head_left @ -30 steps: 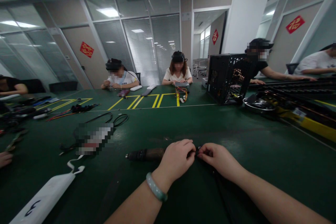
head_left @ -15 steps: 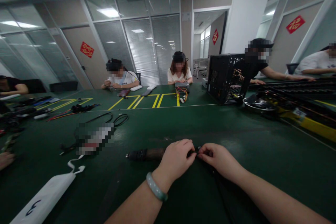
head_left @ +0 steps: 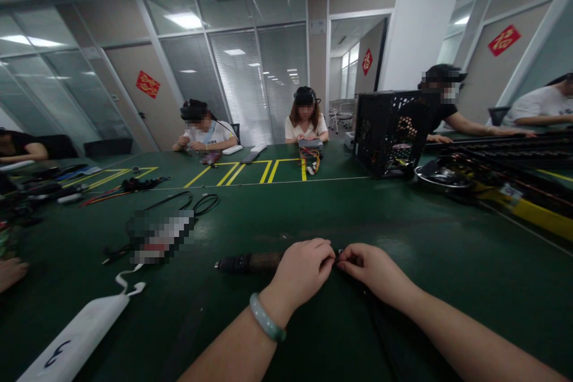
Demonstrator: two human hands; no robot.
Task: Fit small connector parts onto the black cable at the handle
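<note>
A dark electric screwdriver (head_left: 262, 262) lies on the green table, its metal tip pointing left. My left hand (head_left: 302, 268) is closed around the screwdriver's rear end, which it mostly hides. Right beside it, my right hand (head_left: 369, 268) pinches a dark cable (head_left: 369, 304) at the end that meets the tool. The fingertips of both hands nearly touch, and the exact joint between cable and tool is hidden. From under my right hand the cable runs down toward the near edge of the view.
To the left lie a white power strip (head_left: 76, 340) and a blurred-out item (head_left: 163, 236) with a black cord. Across the table stands a black computer case (head_left: 380, 134) beside a round metal dish (head_left: 443, 176). Several people sit around; a co-worker's hand (head_left: 11, 274) shows at far left.
My left fingertips have shifted very slightly right, closer to my right fingers. The screwdriver stays in place. The co-worker's hand at far left has edged a little further into view.
</note>
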